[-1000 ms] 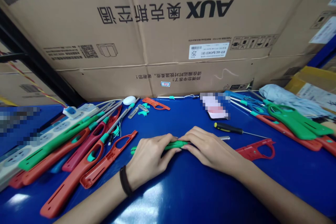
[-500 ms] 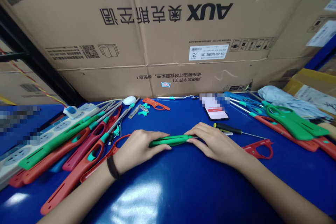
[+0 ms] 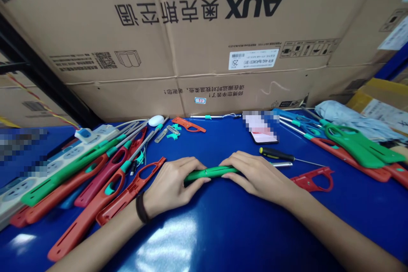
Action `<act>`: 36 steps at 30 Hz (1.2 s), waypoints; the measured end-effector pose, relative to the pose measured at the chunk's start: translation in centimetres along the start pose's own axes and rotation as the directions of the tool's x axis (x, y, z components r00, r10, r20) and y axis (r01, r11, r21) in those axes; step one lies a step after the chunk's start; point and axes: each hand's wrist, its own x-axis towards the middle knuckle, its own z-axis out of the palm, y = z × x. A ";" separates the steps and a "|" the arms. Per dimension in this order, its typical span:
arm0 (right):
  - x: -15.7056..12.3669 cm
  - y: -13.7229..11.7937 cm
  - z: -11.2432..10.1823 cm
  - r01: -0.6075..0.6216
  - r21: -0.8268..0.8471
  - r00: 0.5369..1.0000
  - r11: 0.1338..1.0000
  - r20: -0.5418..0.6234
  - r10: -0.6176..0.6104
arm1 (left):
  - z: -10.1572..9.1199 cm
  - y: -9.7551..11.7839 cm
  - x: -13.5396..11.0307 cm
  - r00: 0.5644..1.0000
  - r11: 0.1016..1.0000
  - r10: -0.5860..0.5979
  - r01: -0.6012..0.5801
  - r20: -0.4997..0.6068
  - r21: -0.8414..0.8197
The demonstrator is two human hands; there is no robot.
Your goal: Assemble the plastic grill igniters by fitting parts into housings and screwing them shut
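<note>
A green long-necked lighter (image 3: 208,173) lies across the blue table (image 3: 223,229), held at both ends. My left hand (image 3: 170,182), with a black band on its wrist, is closed round the handle end. My right hand (image 3: 255,174) presses down on the other end, fingers together over the green body. A bit of the metal tube (image 3: 282,164) sticks out past my right hand. A black-handled screwdriver (image 3: 276,154) lies just beyond my right hand.
Several red and green lighters (image 3: 95,170) and a white power strip (image 3: 63,153) lie at the left. A red half shell (image 3: 314,178) sits at the right, more lighters (image 3: 353,148) beyond it. A phone (image 3: 263,136) lies ahead. Large cardboard boxes (image 3: 197,38) wall the back.
My left hand slid left along the green lighter, baring its middle, then settled closed on the handle end. My right hand stayed on the other end.
</note>
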 end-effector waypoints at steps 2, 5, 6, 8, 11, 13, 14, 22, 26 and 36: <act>-0.2 0.0 -0.1 0.027 0.010 0.999 1.000 -0.018 -0.027 | 0.0 0.2 -0.1 0.999 0.999 0.032 -0.032 -0.038 0.007; -0.4 0.1 -0.2 0.076 0.017 0.996 0.997 -0.047 -0.075 | -0.1 0.4 -0.2 0.994 0.996 0.083 -0.081 -0.070 0.031; -0.5 0.1 -0.3 0.088 0.015 0.995 0.996 -0.056 -0.087 | -0.2 0.4 -0.2 0.993 0.995 0.093 -0.091 -0.068 0.034; -0.4 0.0 -0.3 0.092 0.013 0.994 0.996 -0.056 -0.091 | -0.2 0.4 -0.2 0.995 0.996 0.088 -0.087 -0.048 0.021; -0.2 -0.4 -0.2 0.043 0.009 0.999 0.999 -0.026 -0.042 | 0.0 0.5 0.0 1.000 0.999 0.011 -0.012 -0.022 -0.051; 0.1 -0.8 0.0 0.027 -0.010 0.999 1.000 -0.036 -0.028 | 0.2 0.7 0.1 1.000 0.995 -0.026 0.025 -0.016 -0.096; 0.3 -1.0 0.2 0.036 -0.030 0.997 0.999 -0.065 -0.038 | 0.4 1.0 0.2 1.000 0.995 -0.019 0.016 -0.023 -0.102; 0.7 -2.3 1.6 0.044 -0.237 0.847 0.970 -0.506 -0.162 | 1.2 3.6 -0.5 0.968 0.991 0.108 -0.124 -0.227 -0.058; 0.8 -2.7 1.5 0.012 -0.266 0.816 0.964 -0.555 -0.163 | 1.9 5.3 -0.5 0.959 0.929 -0.201 0.122 -0.200 -0.350; -0.1 -2.1 0.0 0.046 -0.312 0.810 0.949 -0.544 -0.218 | 3.4 6.7 -0.9 0.988 0.882 -0.146 0.108 -0.048 -0.459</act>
